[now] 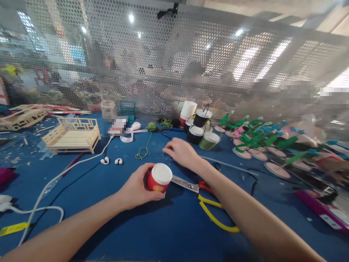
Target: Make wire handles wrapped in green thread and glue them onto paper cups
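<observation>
My left hand (135, 189) is wrapped round a small red cup with a white bottom (159, 178), holding it tipped on the blue table (163, 229). My right hand (181, 153) reaches forward past it, palm down, fingers curled onto the cloth near a thin grey strip (229, 165); I cannot make out anything in them. Scissors with red and yellow handles (203, 198) lie under my right forearm, just right of the cup.
Black and green cups (203, 133) and stacked white cups (188, 109) stand behind. Green paper plants on pink discs (259, 145) fill the right. A wooden model bed (72, 135), white earbuds (111, 161), white cable (49, 185), green cord (144, 149). Mesh screen behind, people beyond.
</observation>
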